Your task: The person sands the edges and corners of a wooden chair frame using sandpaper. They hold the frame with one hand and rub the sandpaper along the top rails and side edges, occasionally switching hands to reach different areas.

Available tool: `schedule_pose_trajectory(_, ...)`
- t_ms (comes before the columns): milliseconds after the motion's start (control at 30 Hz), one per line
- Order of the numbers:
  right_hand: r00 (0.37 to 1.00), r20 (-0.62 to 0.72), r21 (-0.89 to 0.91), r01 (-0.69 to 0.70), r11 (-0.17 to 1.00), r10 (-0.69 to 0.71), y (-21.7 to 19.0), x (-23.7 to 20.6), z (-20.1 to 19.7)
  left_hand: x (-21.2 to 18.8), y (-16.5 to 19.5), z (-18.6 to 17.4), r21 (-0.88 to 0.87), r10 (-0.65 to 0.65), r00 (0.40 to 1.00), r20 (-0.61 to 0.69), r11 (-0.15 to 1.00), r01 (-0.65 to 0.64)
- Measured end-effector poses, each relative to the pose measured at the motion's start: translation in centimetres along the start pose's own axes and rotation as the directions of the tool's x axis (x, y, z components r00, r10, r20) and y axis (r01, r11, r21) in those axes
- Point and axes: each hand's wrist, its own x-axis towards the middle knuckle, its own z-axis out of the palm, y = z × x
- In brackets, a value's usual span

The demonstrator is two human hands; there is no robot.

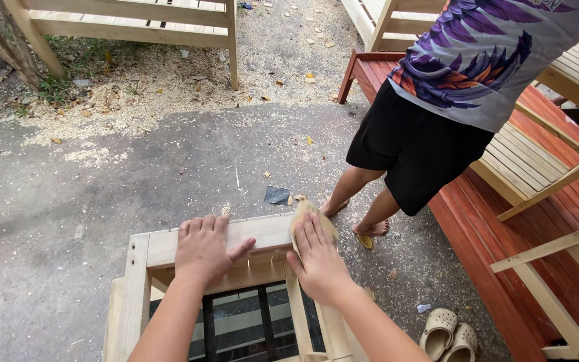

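While left hand [204, 249] steadies frame [159, 247], right hand [317, 258] presses sandpaper [305, 209].

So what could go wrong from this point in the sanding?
The right hand presses a sandpaper pad at the wooden frame's corner, so fingers could slip off the edge. The left hand rests bare on raw wood, risking splinters. A barefoot person stands close on the sawdust-strewn ground and could be bumped.

Left hand [202, 249] flat, right hand [317, 258] pressing down.
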Motion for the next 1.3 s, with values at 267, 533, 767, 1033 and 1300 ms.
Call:
schedule_pose_trajectory(267, 0.982, 0.127, -0.035, -0.137, 0.990, 0.141, 0.0, 1.1, 3.2, 2.0, -0.9, 3.0, 0.043, 0.011, 1.000, 0.016, 0.999, -0.012)
schedule_pose_trajectory(533, 0.989, 0.125, -0.052, -0.078, 0.996, 0.084, -0.8, -0.1, 4.8, -0.1, -0.5, 6.3, 0.037, 0.019, 0.999, -0.050, 0.999, -0.017)
schedule_pose_trajectory(767, 1.000, 0.001, -0.055, 0.012, 0.998, -0.012, 2.4, -5.3, 4.9, 0.3, 2.0, 4.9, 0.034, 0.018, 0.997, -0.068, 0.999, -0.015)
schedule_pose_trajectory(1033, 0.994, 0.064, 0.035, -0.090, 0.995, 0.087, 2.7, 0.8, -0.8, -0.2, 3.7, 2.2, 0.041, 0.020, 0.996, -0.084, 0.999, -0.016)
schedule_pose_trajectory(1300, 0.999, 0.041, -0.014, -0.019, 1.000, 0.019, 2.1, -1.7, -3.0, -1.1, 3.8, -0.8, 0.062, 0.027, 0.994, -0.104, 0.998, -0.021)
